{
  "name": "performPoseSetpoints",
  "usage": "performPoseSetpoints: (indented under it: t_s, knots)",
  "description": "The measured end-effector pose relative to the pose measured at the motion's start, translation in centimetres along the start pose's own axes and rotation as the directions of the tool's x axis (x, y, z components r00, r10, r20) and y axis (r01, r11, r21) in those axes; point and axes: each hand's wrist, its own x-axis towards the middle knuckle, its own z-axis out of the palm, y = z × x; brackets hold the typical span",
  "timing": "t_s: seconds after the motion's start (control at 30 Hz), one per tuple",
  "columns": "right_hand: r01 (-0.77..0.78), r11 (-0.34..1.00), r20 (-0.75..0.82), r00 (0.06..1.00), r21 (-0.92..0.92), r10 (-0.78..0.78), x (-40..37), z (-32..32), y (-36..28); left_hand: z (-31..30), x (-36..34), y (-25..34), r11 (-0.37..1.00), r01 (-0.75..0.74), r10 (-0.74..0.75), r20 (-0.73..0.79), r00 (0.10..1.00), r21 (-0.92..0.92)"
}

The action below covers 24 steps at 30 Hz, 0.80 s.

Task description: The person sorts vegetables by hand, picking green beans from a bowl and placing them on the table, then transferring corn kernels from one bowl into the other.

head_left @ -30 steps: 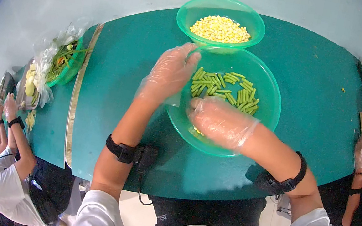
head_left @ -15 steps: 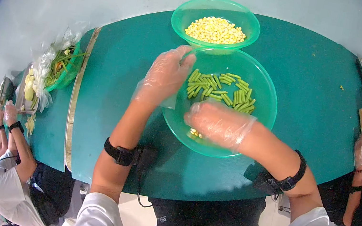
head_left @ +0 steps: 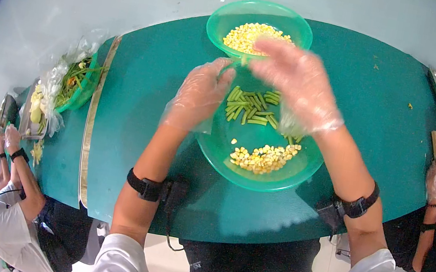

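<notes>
Clearly the left hand [head_left: 199, 95], in a thin clear glove, is closed on the near-left rim of the large green bowl [head_left: 217, 143], thumb over the lip and fingers curled on the outside. The right hand [head_left: 298, 80], gloved too and blurred, hangs palm down with its fingers loosely spread; I cannot tell whether anything lies under the palm. Its fingertips reach over the edge of the small green bowl [head_left: 221, 20], which touches the large bowl's far rim and holds corn kernels [head_left: 244, 36]. Between the two hands, inside the large bowl, lie cut green beans [head_left: 249, 106]. Below the right hand's wrist sits a loose pile of corn [head_left: 263, 158]. Both bowls rest on the teal surface [head_left: 144, 94]. Well to the left of the left hand, a co-worker's hand [head_left: 13, 130] is busy beside a basket of greens [head_left: 73, 78].
</notes>
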Motion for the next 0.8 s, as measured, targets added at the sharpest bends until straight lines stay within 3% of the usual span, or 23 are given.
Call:
performPoseSetpoints:
  t_s: [0.07,0.17,0.2,0.3,0.33,0.43,0.53,0.63,0.67,0.8]
  knots:
    - [0.068,0.974,-0.364,0.931,0.218,0.016,0.8,-0.1,1.3,-0.1,0.0,0.1,1.000,0.006,-0.006,0.011,1.000,-0.009]
    - [0.018,0.972,-0.358,0.931,0.232,0.069,0.7,-1.5,1.3,-0.1,0.1,0.1,1.000,0.011,-0.010,0.010,1.000,-0.026]
    - [0.081,0.995,-0.318,0.946,0.052,-0.061,1.0,-2.2,1.4,-0.1,0.0,0.3,1.000,-0.001,0.001,-0.008,1.000,-0.014]
    - [0.113,0.965,-0.010,0.993,-0.236,-0.118,0.8,-3.1,0.6,0.2,0.0,-0.2,1.000,-0.004,0.004,-0.017,1.000,-0.011]
    - [0.282,0.904,0.073,0.959,-0.321,-0.273,0.4,-2.3,0.9,0.3,0.1,-0.3,1.000,-0.001,0.001,-0.014,1.000,-0.016]
    - [0.443,0.797,0.474,0.851,-0.411,-0.228,-1.5,0.1,0.2,0.2,-0.1,0.1,1.000,-0.004,0.004,-0.044,0.999,0.007]
    - [0.453,0.681,0.584,0.810,-0.575,-0.046,-3.4,2.3,-1.1,0.0,-0.1,0.3,1.000,0.000,0.000,-0.024,1.000,-0.010]
    - [0.490,0.658,0.630,0.776,-0.572,-0.030,-4.4,3.8,0.2,0.2,-0.2,-0.1,0.999,-0.043,0.043,-0.046,0.998,0.000]
    - [0.496,0.642,0.675,0.736,-0.584,0.045,-4.4,4.2,0.4,0.3,-0.1,-0.2,1.000,-0.028,0.028,-0.036,0.999,-0.007]
    - [0.557,0.624,0.682,0.729,-0.548,-0.053,-4.9,5.1,1.5,0.1,0.0,-0.3,1.000,-0.023,0.022,-0.021,1.000,-0.022]
